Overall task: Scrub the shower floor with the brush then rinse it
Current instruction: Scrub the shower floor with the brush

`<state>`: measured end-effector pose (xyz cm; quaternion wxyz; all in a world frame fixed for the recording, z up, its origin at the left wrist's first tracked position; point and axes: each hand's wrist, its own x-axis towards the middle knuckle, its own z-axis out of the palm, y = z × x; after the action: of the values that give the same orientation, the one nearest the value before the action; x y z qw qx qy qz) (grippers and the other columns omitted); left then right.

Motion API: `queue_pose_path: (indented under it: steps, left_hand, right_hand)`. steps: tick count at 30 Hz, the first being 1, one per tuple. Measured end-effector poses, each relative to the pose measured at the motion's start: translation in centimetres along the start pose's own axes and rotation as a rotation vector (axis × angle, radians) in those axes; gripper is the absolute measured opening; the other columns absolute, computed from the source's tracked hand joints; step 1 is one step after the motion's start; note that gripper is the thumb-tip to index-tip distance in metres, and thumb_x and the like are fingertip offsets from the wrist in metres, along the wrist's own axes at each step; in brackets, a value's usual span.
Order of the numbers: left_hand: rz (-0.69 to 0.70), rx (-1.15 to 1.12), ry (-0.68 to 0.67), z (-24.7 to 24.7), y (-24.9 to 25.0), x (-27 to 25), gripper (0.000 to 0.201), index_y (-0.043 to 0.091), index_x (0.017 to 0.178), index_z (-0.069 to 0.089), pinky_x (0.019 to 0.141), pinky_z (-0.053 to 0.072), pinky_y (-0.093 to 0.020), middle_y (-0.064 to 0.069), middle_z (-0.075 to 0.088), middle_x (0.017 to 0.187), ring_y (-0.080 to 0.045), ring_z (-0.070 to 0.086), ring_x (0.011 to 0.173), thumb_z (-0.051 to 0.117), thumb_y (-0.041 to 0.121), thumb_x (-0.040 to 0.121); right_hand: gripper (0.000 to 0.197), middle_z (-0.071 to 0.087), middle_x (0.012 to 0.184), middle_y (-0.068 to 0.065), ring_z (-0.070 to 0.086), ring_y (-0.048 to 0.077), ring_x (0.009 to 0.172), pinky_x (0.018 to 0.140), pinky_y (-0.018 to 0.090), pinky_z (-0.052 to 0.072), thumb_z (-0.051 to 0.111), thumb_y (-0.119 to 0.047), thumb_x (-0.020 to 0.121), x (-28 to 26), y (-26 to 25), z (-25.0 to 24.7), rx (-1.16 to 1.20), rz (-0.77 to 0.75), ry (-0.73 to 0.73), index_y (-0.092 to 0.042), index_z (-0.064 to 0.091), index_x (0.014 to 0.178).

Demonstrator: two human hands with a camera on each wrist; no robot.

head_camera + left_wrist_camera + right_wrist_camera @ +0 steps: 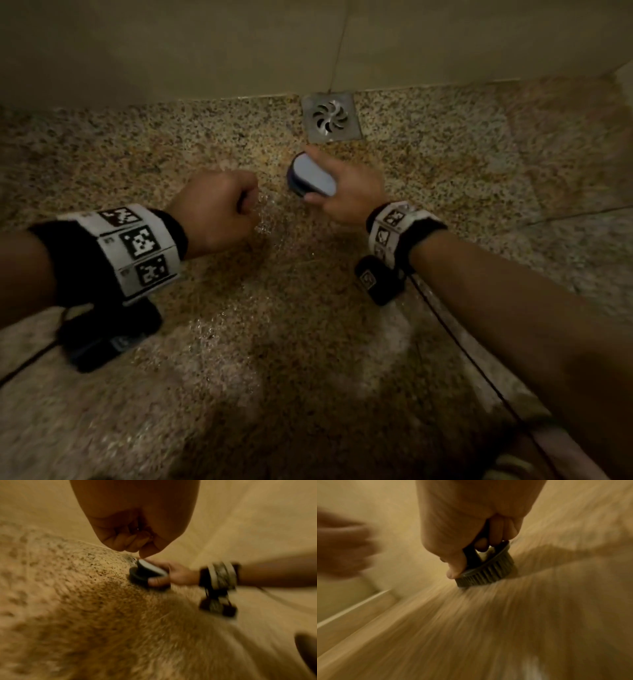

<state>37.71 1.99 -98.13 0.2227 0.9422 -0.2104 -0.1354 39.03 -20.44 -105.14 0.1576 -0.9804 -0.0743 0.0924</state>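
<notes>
The right hand (346, 192) holds the scrub brush (310, 175) by its handle, bristles down on the wet speckled shower floor (239, 342). The square metal drain (331, 117) sits just past the brush, by the wall (171, 44). The left hand (214, 209) is a closed fist above the floor, holding nothing.

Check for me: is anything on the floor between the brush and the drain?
Nothing visible. The right hand grips the brush, bristles down on the speckled floor, just short of the drain. Only bare wet floor lies between them. The left hand, fisted, is off to the side.
</notes>
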Motion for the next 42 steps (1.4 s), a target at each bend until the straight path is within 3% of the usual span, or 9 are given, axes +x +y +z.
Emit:
queue_pose_path:
  steps: [5,10,13,19,26,34,37,39,42]
  left_hand:
    - [-0.067,0.069,0.017,-1.5,2.7,2.0,0.035,0.019,0.059,0.032,0.052,0.025,-0.031,0.001,0.039,0.056,-0.021,0.036,0.056,0.057,0.006,0.079]
    - [-0.273,-0.116,0.1,1.5,4.6,4.2,0.025,0.015,0.064,0.036,0.058,0.037,-0.033,-0.011,0.046,0.065,-0.027,0.046,0.064,0.054,0.007,0.079]
    - [-0.425,-0.206,0.221,3.4,4.4,5.0,0.026,0.016,0.062,0.036,0.056,0.032,-0.031,-0.012,0.046,0.065,-0.025,0.044,0.063,0.055,0.005,0.077]
    - [-0.598,-0.299,0.339,3.9,5.0,6.0,0.035,0.019,0.057,0.031,0.055,0.029,-0.028,0.0,0.036,0.055,-0.02,0.036,0.056,0.057,0.005,0.075]
    - [-0.567,-0.306,0.39,2.4,4.5,7.7,0.033,0.018,0.059,0.032,0.055,0.031,-0.028,-0.002,0.034,0.055,-0.019,0.035,0.054,0.056,0.003,0.076]
    - [-0.538,-0.209,0.352,0.2,5.0,7.1,0.035,0.018,0.059,0.032,0.052,0.029,-0.028,-0.003,0.036,0.055,-0.022,0.036,0.056,0.058,0.006,0.08]
    - [-0.543,-0.228,0.428,-1.3,5.1,7.4,0.034,0.018,0.059,0.033,0.051,0.028,-0.027,-0.002,0.035,0.055,-0.017,0.034,0.053,0.057,0.006,0.079]
    - [-0.55,-0.239,0.471,-1.8,4.8,7.8,0.032,0.018,0.058,0.034,0.05,0.028,-0.027,-0.001,0.037,0.055,-0.016,0.034,0.052,0.056,0.004,0.077]
    - [-0.555,-0.283,0.492,-1.8,4.4,8.0,0.031,0.018,0.058,0.034,0.052,0.029,-0.028,-0.002,0.036,0.055,-0.019,0.034,0.053,0.056,0.004,0.075]
  right_hand:
    - [0.076,0.061,0.131,0.002,0.064,0.025,0.107,0.095,0.033,0.048,0.063,-0.055,0.083,-6.4,-0.6,-0.2,0.15,-0.326,-0.145,-0.034,0.033,0.149]
    - [0.07,0.067,0.103,0.0,0.044,0.005,0.056,0.052,0.015,0.033,0.054,-0.058,0.088,-11.5,-1.4,2.8,0.1,-0.63,-0.452,-0.044,0.023,0.149]
    - [0.065,0.067,0.115,0.0,0.065,0.024,0.094,0.079,0.033,0.052,0.051,-0.069,0.083,-6.0,0.9,2.4,0.103,-0.476,-0.339,-0.043,0.038,0.142]
    - [0.078,0.066,0.117,0.009,0.063,0.032,0.096,0.076,0.032,0.053,0.062,-0.059,0.083,4.8,4.4,-3.0,0.056,-0.115,-0.051,-0.047,0.022,0.148]
    - [0.069,0.071,0.097,0.001,0.067,0.021,0.079,0.064,0.023,0.046,0.071,-0.05,0.078,-6.8,2.3,1.0,0.064,-0.724,-0.376,-0.04,0.044,0.14]
    - [0.079,0.053,0.14,-0.002,0.055,0.031,0.119,0.095,0.034,0.047,0.063,-0.062,0.08,7.2,3.5,-2.8,0.133,0.009,-0.066,-0.05,0.023,0.146]
    - [0.067,0.065,0.116,0.003,0.062,0.029,0.099,0.086,0.034,0.052,0.062,-0.06,0.081,5.8,0.2,-2.9,0.197,-0.054,-0.07,-0.04,0.038,0.141]
    - [0.035,0.062,0.081,0.001,0.062,0.024,0.079,0.077,0.031,0.052,0.061,-0.055,0.082,2.9,-3.4,-1.3,0.164,-0.206,-0.198,-0.026,0.06,0.102]
    - [0.033,0.067,0.087,0.007,0.064,0.024,0.081,0.068,0.026,0.045,0.061,-0.044,0.087,-0.7,-6.0,0.7,0.076,-0.414,-0.382,-0.011,0.062,0.085]
